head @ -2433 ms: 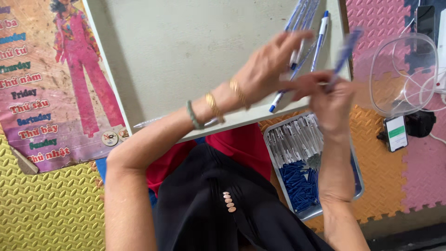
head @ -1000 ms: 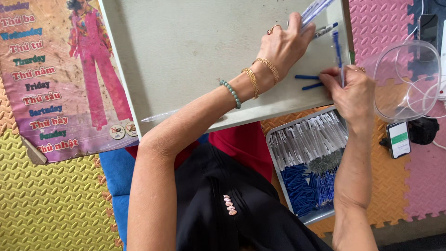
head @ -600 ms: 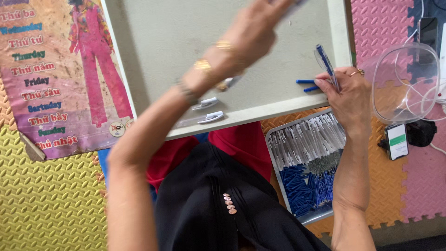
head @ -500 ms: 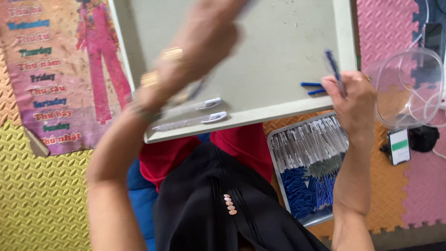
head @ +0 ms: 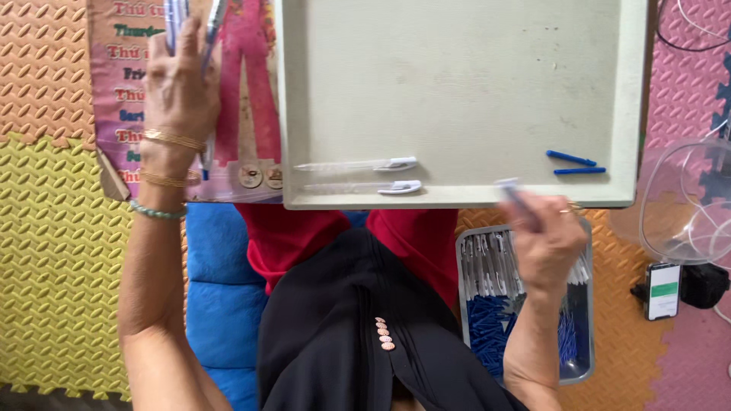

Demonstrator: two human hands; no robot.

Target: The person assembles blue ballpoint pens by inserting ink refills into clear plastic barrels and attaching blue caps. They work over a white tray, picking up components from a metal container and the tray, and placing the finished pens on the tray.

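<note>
Left hand point(head: 179, 84) grips a bunch of pens point(head: 190, 23), held upright over the poster point(head: 247, 99) — far left of the tray point(head: 457, 91). Right hand point(head: 548, 243) pinches a blurry pen part point(head: 512, 190) by the tray's near edge, nearest the two blue refills point(head: 575, 164) lying sideways.

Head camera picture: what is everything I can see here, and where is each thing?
Tray: one, pale grey-green, across the lap.
Clear pen barrels: two, with white clips, near the tray's front edge.
Blue pen parts: two, at the tray's right end.
Metal bin: one, grey, lower right, holding clear barrels and blue parts.
Poster: one, pink figure and coloured words, upper left.
Foam floor mats: yellow, orange, pink.
Clear plastic container: one, right edge.
Phone: one, beside the bin.
Left hand: holds a bundle of pens over the poster.
Right hand: holds a blurred pen over the bin.
</note>
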